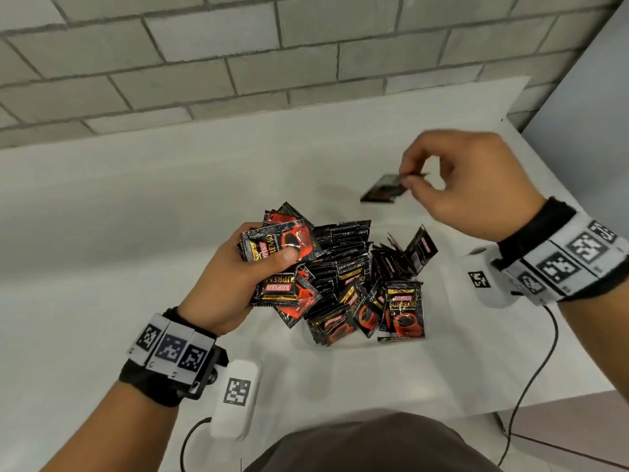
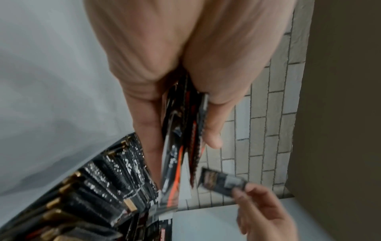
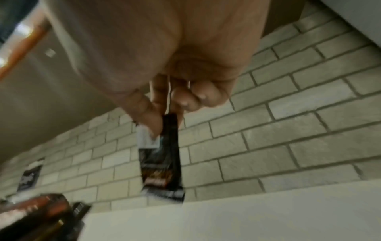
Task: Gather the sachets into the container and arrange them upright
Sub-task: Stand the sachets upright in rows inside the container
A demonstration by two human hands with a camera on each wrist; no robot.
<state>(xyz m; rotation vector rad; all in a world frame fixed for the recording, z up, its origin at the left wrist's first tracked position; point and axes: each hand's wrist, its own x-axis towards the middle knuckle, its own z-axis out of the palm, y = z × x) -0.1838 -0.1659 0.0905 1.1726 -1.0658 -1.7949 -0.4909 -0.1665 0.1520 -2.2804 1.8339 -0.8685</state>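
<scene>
My left hand (image 1: pixel 235 277) grips a stack of black-and-red coffee sachets (image 1: pixel 282 248), thumb pressed on the top one; the left wrist view shows this stack (image 2: pixel 183 130) edge-on between thumb and fingers. To its right a clear container (image 1: pixel 401 339) holds several sachets (image 1: pixel 343 253) standing on edge, with loose ones (image 1: pixel 405 310) leaning at its front. My right hand (image 1: pixel 456 185) is raised above the table beyond the container and pinches a single sachet (image 1: pixel 383 189) by one end; it hangs from the fingertips in the right wrist view (image 3: pixel 163 159).
The white table (image 1: pixel 136 199) runs back to a grey brick wall (image 1: pixel 238 63). A white marker box (image 1: pixel 236 396) with a cable lies near the front edge; another marker box (image 1: pixel 483 281) sits under my right wrist. The table's right edge (image 1: pixel 578 206) is close.
</scene>
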